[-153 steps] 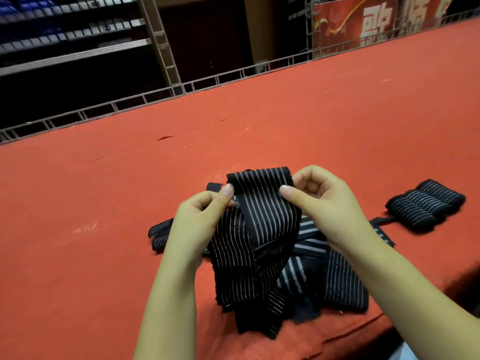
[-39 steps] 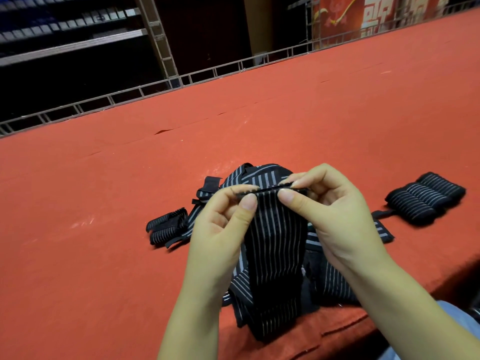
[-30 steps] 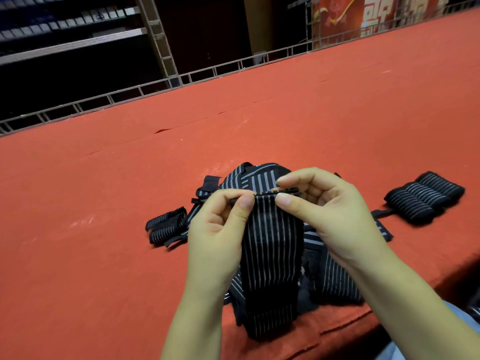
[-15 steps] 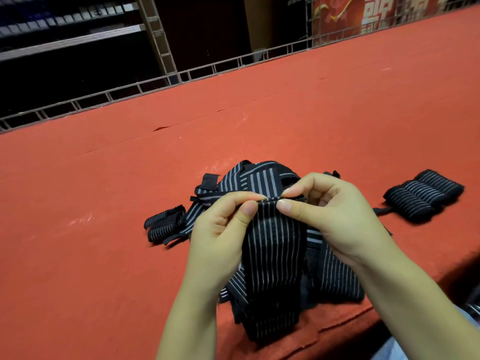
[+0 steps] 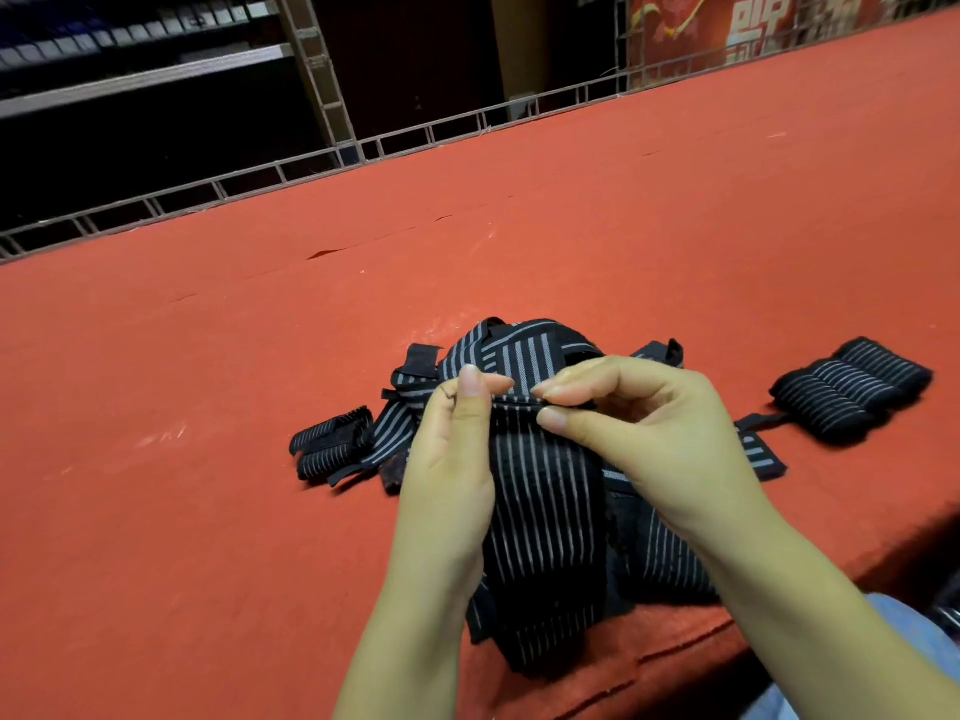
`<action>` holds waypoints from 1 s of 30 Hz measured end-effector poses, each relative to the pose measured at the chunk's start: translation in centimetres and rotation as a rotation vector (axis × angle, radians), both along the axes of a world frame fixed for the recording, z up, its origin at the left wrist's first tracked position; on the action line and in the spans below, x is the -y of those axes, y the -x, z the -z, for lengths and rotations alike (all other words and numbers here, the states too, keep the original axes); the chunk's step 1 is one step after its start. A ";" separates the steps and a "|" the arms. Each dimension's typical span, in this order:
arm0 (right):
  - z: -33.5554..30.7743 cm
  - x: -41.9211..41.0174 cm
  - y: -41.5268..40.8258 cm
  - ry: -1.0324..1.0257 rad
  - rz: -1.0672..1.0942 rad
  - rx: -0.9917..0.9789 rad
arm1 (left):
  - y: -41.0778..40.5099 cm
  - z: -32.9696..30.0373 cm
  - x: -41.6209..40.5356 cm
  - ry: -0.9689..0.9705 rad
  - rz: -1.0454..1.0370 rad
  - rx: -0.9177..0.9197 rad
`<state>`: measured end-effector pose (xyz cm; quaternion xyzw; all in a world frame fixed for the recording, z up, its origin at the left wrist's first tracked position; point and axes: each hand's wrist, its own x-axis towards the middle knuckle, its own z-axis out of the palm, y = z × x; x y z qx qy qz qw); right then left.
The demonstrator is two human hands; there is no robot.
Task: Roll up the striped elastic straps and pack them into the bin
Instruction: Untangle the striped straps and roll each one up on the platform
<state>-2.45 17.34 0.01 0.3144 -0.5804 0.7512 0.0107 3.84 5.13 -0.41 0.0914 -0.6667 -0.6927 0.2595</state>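
Note:
A black elastic strap with white stripes (image 5: 545, 511) hangs from my fingers down over the table's near edge. My left hand (image 5: 452, 459) pinches its top edge at the left, and my right hand (image 5: 639, 433) pinches the same edge at the right, where the end is folded over. Behind the hands lies a loose heap of more striped straps (image 5: 519, 350). Rolled straps (image 5: 847, 389) lie side by side at the right, and smaller rolls (image 5: 332, 441) lie at the left. No bin is in view.
The table is covered in red felt (image 5: 623, 226) and runs far back to a metal rail (image 5: 415, 132). Dark shelving (image 5: 135, 80) stands beyond it at the left. The table's front edge passes just under my forearms.
The strap's top end has been folded down tighter between my fingertips since the earliest frame. Both hands have dropped slightly toward the heap.

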 end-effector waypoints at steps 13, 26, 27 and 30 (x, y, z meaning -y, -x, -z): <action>0.3 -0.3 0.2 -0.043 -0.136 0.338 | -0.3 -0.1 0.5 -0.014 0.034 -0.095; -0.2 -0.7 -0.3 -0.237 -0.067 0.073 | -0.5 0.6 0.3 0.185 0.000 -0.187; -0.2 -0.7 -0.4 -0.247 -0.056 0.049 | -0.5 0.6 0.2 0.188 0.006 -0.196; -0.2 -0.6 -0.5 -0.192 -0.010 0.000 | -0.7 0.5 0.0 0.180 0.040 -0.188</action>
